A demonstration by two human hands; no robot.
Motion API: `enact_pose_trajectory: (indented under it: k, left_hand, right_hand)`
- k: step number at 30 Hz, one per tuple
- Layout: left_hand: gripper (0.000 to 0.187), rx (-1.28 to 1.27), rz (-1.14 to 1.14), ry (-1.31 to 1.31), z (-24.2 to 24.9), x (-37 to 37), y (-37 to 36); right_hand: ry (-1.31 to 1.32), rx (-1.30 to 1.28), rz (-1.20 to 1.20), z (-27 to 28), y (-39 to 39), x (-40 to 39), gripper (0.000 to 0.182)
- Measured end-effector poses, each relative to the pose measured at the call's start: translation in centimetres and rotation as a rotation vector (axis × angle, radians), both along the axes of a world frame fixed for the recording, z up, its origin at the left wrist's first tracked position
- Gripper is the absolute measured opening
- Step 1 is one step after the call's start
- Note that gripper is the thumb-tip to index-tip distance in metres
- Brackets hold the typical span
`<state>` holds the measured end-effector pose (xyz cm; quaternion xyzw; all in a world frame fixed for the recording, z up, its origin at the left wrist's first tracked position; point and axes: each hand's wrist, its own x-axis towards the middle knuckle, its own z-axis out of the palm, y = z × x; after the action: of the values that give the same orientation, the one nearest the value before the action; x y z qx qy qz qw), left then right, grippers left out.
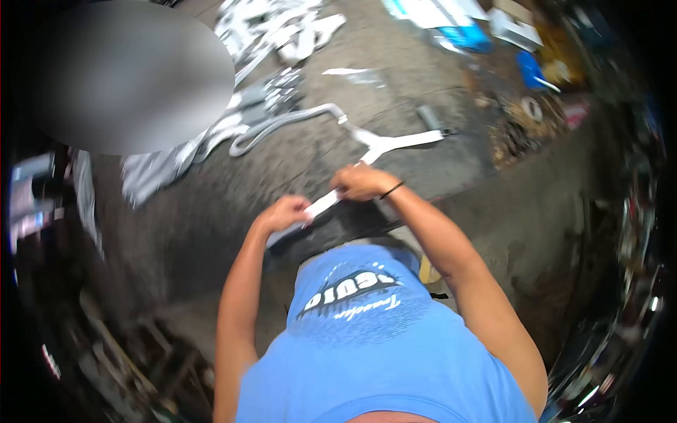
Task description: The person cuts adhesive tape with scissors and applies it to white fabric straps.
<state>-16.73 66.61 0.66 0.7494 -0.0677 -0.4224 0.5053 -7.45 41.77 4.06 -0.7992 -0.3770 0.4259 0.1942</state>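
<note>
My left fingers and right fingers pinch a white strap: fork laid out, held length not yet.

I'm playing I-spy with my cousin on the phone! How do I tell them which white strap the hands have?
Find the dark table, then the left hand and right hand near its edge. The white strap runs between them and forks into a Y beyond the right hand. Nearby straps lie heaped together; this one is stretched out.
</note>
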Motion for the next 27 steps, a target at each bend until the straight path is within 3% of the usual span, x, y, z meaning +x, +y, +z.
enact_pose_trajectory:
  k: [2,3,4,7,8,10,17,19,21,24,27]
  left_hand:
    - [0.018,-0.035,0.018,-0.042,-1.1,-0.1,0.2]
    - [0.016,-0.087,0.113,0.059,-1.6,-0.3,0.1]
    - [0.013,-0.080,0.109,0.031,-2.8,-0.5,0.5]
    - [0.013,-0.083,0.225,0.019,-1.8,-0.6,0.2]
    - [0.013,0.021,0.207,0.035,0.1,-0.3,-0.7]
    - [0.014,-0.089,0.254,0.076,2.0,-0.1,-1.7]
    - [0.016,-0.033,0.150,0.085,1.8,0.6,-2.0]
    - [0.017,0.013,0.088,0.052,3.0,0.6,-2.8]
    - [0.016,0.013,0.044,0.044,3.2,1.1,-3.4]
    - [0.019,-0.047,0.038,-0.021,2.9,1.5,-4.0]
    - [0.015,0.056,0.001,-0.026,3.3,1.7,-3.8]
  right_hand:
    - [-0.014,0.134,0.010,-1.9,-0.1,-0.1,0.032]
    - [-0.021,0.046,0.021,-0.2,-0.1,0.1,0.034]
    - [-0.040,0.040,0.015,-2.3,0.2,0.0,0.035]
    - [-0.198,-0.233,0.071,-0.1,1.9,-0.3,0.023]
    - [-0.257,-0.208,0.064,-0.8,2.7,-0.7,0.023]
    - [-0.342,-0.155,0.042,-2.1,3.9,-1.6,0.025]
    - [-0.077,-0.108,0.002,-0.3,3.8,-1.2,0.030]
    - [-0.139,-0.167,-0.007,-1.2,4.1,-1.3,0.026]
    - [-0.212,-0.056,-0.096,-2.2,3.8,-1.9,0.022]
    - [-0.205,-0.058,-0.081,-0.9,3.1,-1.9,0.022]
    - [-0.220,-0.075,-0.054,0.7,1.7,-1.8,0.022]
